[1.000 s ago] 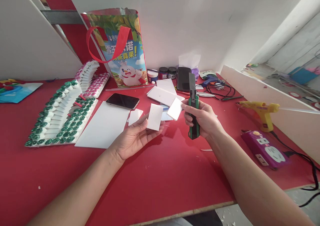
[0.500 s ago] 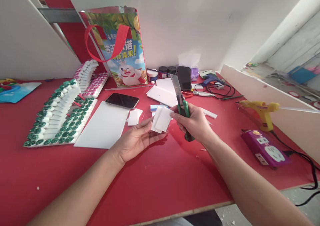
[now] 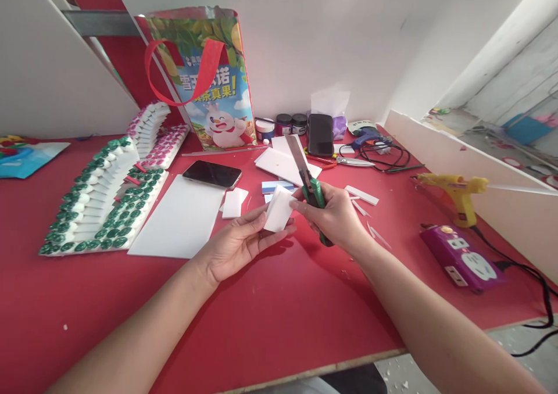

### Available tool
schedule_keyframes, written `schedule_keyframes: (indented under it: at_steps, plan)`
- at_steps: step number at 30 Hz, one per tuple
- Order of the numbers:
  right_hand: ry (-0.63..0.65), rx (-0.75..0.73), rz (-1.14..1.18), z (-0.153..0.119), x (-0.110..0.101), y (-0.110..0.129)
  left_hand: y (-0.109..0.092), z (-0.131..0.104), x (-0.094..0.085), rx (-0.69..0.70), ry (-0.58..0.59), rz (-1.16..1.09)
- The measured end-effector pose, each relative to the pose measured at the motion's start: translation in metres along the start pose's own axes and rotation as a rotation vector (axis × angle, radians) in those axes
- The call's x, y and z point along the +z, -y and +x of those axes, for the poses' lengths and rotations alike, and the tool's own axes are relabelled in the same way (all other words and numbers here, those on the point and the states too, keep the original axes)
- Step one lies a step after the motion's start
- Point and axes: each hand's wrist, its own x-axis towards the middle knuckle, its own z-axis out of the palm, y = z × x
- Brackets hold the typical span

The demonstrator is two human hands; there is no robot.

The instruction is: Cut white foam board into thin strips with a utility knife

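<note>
My left hand (image 3: 242,238) holds small white foam-board pieces (image 3: 279,208) between thumb and fingers, one laid nearly over another. In my right hand (image 3: 335,214) is a green and black utility knife (image 3: 314,192), its long blade out and pointing up and away. The right thumb and fingertip also touch the right edge of the white pieces. Just left of them on the table lie more small white pieces (image 3: 234,203), with a blue and white card (image 3: 277,187) behind. A white sheet (image 3: 178,219) lies flat farther left.
A phone (image 3: 212,174) lies beside the sheet, near a green-and-white decorated model (image 3: 104,199). Behind stand a printed bag (image 3: 218,92) and paint jars (image 3: 284,124). Scissors (image 3: 355,162) lie at the back. At right are a yellow glue gun (image 3: 457,193) and a purple power strip (image 3: 462,259).
My right hand has moved left with the utility knife. The white pieces, offset before, now lie nearly on top of each other.
</note>
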Motion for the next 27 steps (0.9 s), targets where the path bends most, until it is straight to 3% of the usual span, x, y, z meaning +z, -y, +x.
schedule_keyframes:
  at_steps: [10,17,27]
  plan:
    - [0.004,0.032,0.043,0.001,0.0018,0.0006,0.0033,0.0001,-0.0038,-0.032,0.027,-0.037]
    - [0.011,0.025,0.059,0.0019,0.0019,-0.0007,0.0014,-0.0027,0.0017,-0.072,-0.073,-0.074]
    - [0.019,0.077,0.147,0.0035,0.0005,-0.0023,-0.0001,-0.0051,0.0032,-0.141,-0.1,-0.136]
